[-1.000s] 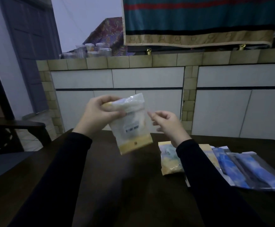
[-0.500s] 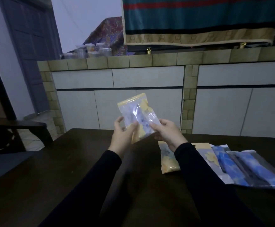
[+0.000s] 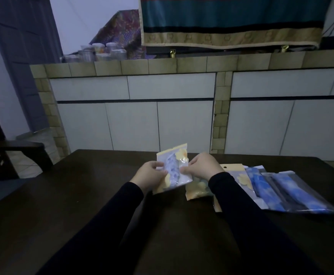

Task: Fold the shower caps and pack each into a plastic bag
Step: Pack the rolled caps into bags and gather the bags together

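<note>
A: While the dark table (image 3: 82, 205) takes up the whole foreground, look at what's lined up at three o'clock of the hands: a row of packed bags (image 3: 281, 189), blue-patterned ones overlapping each other, flat on the wood.

B: And one small yellow packet (image 3: 196, 190) lies just beside the right forearm, partly hidden behind that black sleeve (image 3: 241, 211).

A: At twelve o'clock, the tiled counter (image 3: 162, 65), with plastic jars (image 3: 100, 51) up at eleven and a striped cloth (image 3: 231, 20) hanging at one.

B: Now the main item. The plastic bag (image 3: 174, 169) is held up above the table, dead centre, tilted, its yellow strip uppermost.

A: Inside it, a folded shower cap, pale blue pattern, showing through the clear film.

B: The left hand (image 3: 152, 174) has its thumb and fingers curled on the bag's nine o'clock edge.

A: The right hand (image 3: 201, 165) pinches the three o'clock edge, thumb in front. Both grips closed on it.
</note>
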Demonstrator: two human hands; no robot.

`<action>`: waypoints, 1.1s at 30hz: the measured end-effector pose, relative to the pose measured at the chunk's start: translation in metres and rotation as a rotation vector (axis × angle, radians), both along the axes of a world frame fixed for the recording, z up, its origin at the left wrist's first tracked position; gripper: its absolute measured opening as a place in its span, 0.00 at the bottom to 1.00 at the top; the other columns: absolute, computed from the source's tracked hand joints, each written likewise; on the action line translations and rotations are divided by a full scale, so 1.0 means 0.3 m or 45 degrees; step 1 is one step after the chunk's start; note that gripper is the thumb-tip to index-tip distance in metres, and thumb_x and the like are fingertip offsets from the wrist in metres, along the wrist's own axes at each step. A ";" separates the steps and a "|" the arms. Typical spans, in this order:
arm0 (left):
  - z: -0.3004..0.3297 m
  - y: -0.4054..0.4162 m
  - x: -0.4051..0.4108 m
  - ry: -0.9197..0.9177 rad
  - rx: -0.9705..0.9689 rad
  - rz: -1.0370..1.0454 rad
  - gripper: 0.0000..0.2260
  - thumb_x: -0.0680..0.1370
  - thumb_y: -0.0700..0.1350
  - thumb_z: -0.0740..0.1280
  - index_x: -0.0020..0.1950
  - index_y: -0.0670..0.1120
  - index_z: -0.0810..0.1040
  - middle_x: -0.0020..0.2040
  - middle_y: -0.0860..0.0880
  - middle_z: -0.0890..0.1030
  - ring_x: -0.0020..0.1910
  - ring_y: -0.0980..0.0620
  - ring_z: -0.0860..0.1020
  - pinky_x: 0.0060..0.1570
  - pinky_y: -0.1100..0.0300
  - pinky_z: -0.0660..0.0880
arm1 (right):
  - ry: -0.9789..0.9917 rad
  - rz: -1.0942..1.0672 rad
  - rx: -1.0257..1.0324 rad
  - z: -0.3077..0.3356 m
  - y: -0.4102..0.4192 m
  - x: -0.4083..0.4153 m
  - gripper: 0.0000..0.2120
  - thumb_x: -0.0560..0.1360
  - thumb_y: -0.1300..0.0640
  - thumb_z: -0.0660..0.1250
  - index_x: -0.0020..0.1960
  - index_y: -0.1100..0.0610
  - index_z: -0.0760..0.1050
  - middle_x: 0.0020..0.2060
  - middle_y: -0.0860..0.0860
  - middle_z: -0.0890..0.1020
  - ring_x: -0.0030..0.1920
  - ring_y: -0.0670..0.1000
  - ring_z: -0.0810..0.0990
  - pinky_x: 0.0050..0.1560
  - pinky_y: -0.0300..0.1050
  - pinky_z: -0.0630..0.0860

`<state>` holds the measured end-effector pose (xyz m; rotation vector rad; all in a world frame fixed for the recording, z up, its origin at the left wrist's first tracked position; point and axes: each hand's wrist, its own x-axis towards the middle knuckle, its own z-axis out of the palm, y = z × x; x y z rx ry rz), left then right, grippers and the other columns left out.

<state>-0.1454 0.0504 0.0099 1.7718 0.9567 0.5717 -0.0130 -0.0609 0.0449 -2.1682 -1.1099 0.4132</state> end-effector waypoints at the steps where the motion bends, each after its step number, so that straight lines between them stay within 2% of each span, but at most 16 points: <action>1: -0.008 -0.006 0.008 0.047 0.024 -0.005 0.16 0.78 0.43 0.67 0.66 0.44 0.74 0.59 0.46 0.79 0.54 0.50 0.79 0.52 0.58 0.78 | -0.044 -0.008 -0.035 -0.012 -0.003 0.004 0.14 0.73 0.51 0.71 0.34 0.59 0.76 0.27 0.51 0.72 0.30 0.49 0.71 0.32 0.40 0.66; 2: -0.014 -0.018 0.015 0.094 0.038 -0.011 0.16 0.79 0.43 0.66 0.66 0.44 0.74 0.61 0.45 0.78 0.57 0.49 0.78 0.56 0.57 0.76 | -0.091 -0.023 -0.051 -0.026 -0.004 0.009 0.14 0.73 0.50 0.71 0.34 0.58 0.75 0.28 0.50 0.73 0.31 0.49 0.72 0.31 0.40 0.66; 4: -0.018 -0.052 0.026 0.217 0.113 -0.036 0.15 0.80 0.43 0.64 0.67 0.44 0.74 0.65 0.46 0.76 0.62 0.49 0.75 0.58 0.61 0.73 | -0.184 -0.073 -0.080 -0.053 -0.009 0.010 0.12 0.73 0.49 0.70 0.41 0.58 0.78 0.34 0.51 0.78 0.38 0.50 0.77 0.32 0.39 0.67; 6: -0.025 -0.083 0.044 0.397 0.288 -0.051 0.16 0.81 0.43 0.60 0.69 0.46 0.73 0.72 0.46 0.68 0.72 0.46 0.65 0.68 0.56 0.65 | -0.221 -0.110 -0.075 -0.073 -0.020 0.005 0.15 0.73 0.47 0.70 0.47 0.59 0.79 0.36 0.52 0.79 0.42 0.51 0.79 0.36 0.41 0.72; 8: -0.015 -0.133 0.053 0.468 0.524 -0.007 0.18 0.81 0.44 0.58 0.71 0.51 0.70 0.78 0.47 0.56 0.76 0.44 0.55 0.72 0.49 0.54 | -0.233 -0.118 0.007 -0.073 -0.050 0.004 0.16 0.74 0.43 0.67 0.44 0.57 0.80 0.34 0.51 0.79 0.40 0.51 0.80 0.43 0.46 0.77; 9: -0.005 -0.165 0.056 0.421 0.612 0.020 0.18 0.81 0.46 0.57 0.72 0.53 0.69 0.79 0.49 0.53 0.76 0.45 0.54 0.71 0.48 0.53 | -0.251 -0.130 0.052 -0.065 -0.076 0.005 0.17 0.75 0.42 0.66 0.43 0.56 0.80 0.34 0.49 0.79 0.40 0.50 0.79 0.45 0.47 0.78; 11: -0.001 -0.220 0.069 0.296 0.664 0.007 0.19 0.82 0.52 0.54 0.73 0.55 0.66 0.79 0.51 0.55 0.75 0.46 0.56 0.69 0.46 0.53 | -0.359 -0.201 0.123 -0.053 -0.137 0.028 0.15 0.77 0.42 0.62 0.44 0.51 0.80 0.37 0.47 0.80 0.45 0.50 0.78 0.49 0.47 0.76; 13: -0.019 -0.267 0.087 0.306 0.662 -0.038 0.22 0.81 0.60 0.53 0.74 0.58 0.63 0.78 0.52 0.56 0.74 0.46 0.57 0.68 0.44 0.54 | -0.485 -0.341 0.137 -0.058 -0.203 0.069 0.14 0.77 0.45 0.60 0.52 0.50 0.81 0.49 0.49 0.80 0.53 0.52 0.76 0.55 0.52 0.75; 15: -0.044 -0.299 0.108 0.459 0.709 -0.063 0.27 0.77 0.68 0.53 0.75 0.60 0.61 0.78 0.52 0.55 0.74 0.45 0.56 0.68 0.41 0.53 | -0.567 -0.470 0.032 -0.077 -0.274 0.120 0.15 0.77 0.45 0.60 0.61 0.47 0.76 0.60 0.51 0.75 0.61 0.53 0.71 0.62 0.56 0.69; 19: -0.066 -0.330 0.140 0.662 0.872 -0.021 0.33 0.71 0.75 0.53 0.72 0.62 0.62 0.78 0.50 0.56 0.74 0.42 0.56 0.68 0.35 0.51 | -0.501 -0.645 -0.303 -0.119 -0.404 0.214 0.30 0.74 0.37 0.61 0.72 0.47 0.65 0.74 0.56 0.58 0.74 0.61 0.54 0.69 0.69 0.52; 21: -0.074 -0.336 0.149 0.709 0.889 -0.012 0.37 0.66 0.79 0.53 0.71 0.63 0.63 0.77 0.50 0.57 0.73 0.41 0.57 0.68 0.34 0.53 | -0.401 -0.680 -0.448 -0.143 -0.437 0.245 0.37 0.71 0.31 0.60 0.75 0.46 0.59 0.76 0.58 0.53 0.75 0.65 0.48 0.68 0.73 0.47; 23: -0.082 -0.343 0.151 0.717 0.925 -0.011 0.39 0.62 0.80 0.55 0.68 0.63 0.65 0.76 0.50 0.58 0.72 0.41 0.58 0.67 0.36 0.56 | -0.333 -0.679 -0.503 -0.163 -0.444 0.263 0.42 0.69 0.27 0.57 0.77 0.45 0.54 0.76 0.58 0.52 0.74 0.67 0.48 0.69 0.74 0.46; 26: -0.082 -0.337 0.144 0.696 0.941 -0.023 0.36 0.63 0.80 0.56 0.65 0.63 0.68 0.76 0.50 0.60 0.72 0.42 0.59 0.67 0.38 0.58 | -0.353 -0.677 -0.504 -0.177 -0.425 0.275 0.42 0.70 0.26 0.56 0.77 0.45 0.52 0.77 0.59 0.51 0.74 0.67 0.48 0.68 0.74 0.46; 33: -0.088 -0.273 0.127 0.707 0.919 0.005 0.33 0.66 0.77 0.57 0.68 0.64 0.67 0.76 0.52 0.60 0.73 0.43 0.58 0.67 0.39 0.59 | -0.368 -0.636 -0.482 -0.185 -0.332 0.295 0.41 0.71 0.27 0.56 0.77 0.47 0.57 0.77 0.59 0.51 0.75 0.67 0.47 0.68 0.73 0.45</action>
